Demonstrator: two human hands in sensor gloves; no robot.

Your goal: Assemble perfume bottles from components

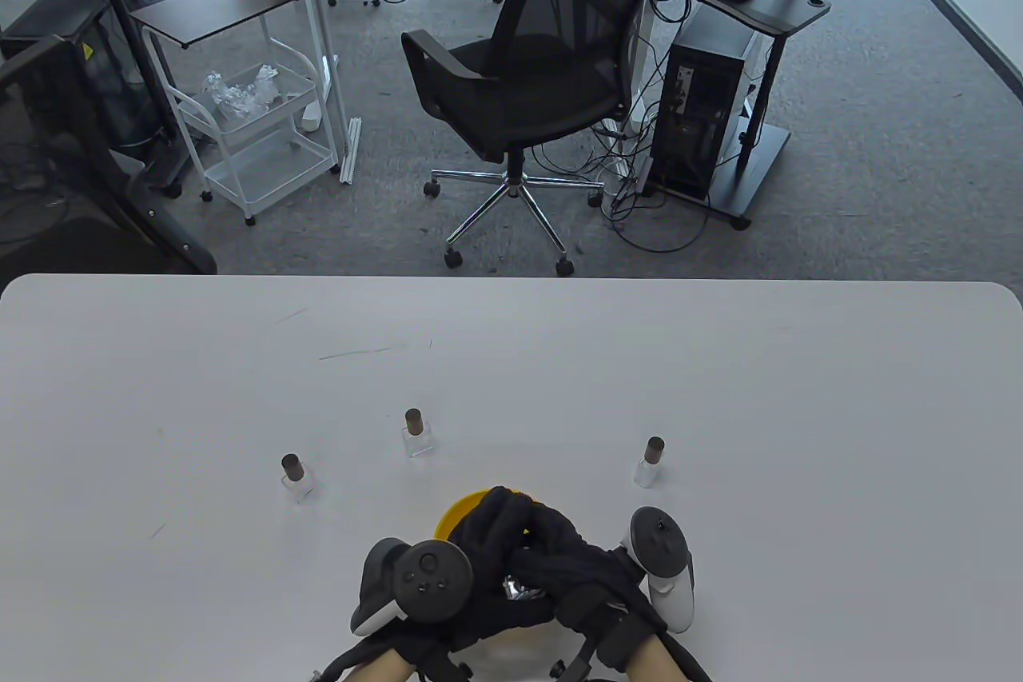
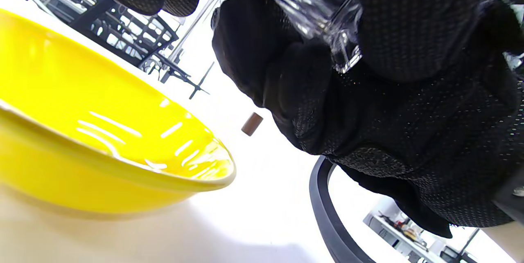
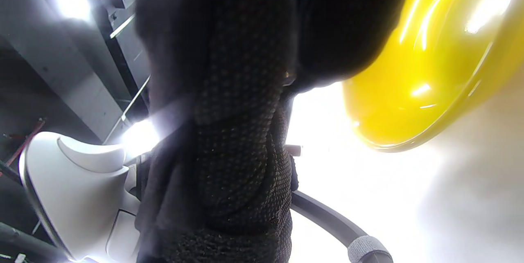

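1. both hands meet at the table's near edge, just in front of a yellow bowl (image 1: 457, 512); left hand (image 1: 487, 546) and right hand (image 1: 587, 566) overlap, fingers curled together around something glinting.
2. left wrist view alone shows what: a clear glass bottle (image 2: 311, 5) pinched among gloved fingers (image 2: 409, 21). which hand's fingers hold which side i cannot tell.
3. right wrist view gives only dark glove and the bowl's outer wall; right hand's grip not readable there.
4. three capped bottles stand upright beyond the bowl: one left (image 1: 294, 476), one centre (image 1: 416, 432), one right (image 1: 650, 462), well apart.
5. far half of the white table (image 1: 719, 362) is bare; office chair (image 1: 531, 86) stands past its far edge.
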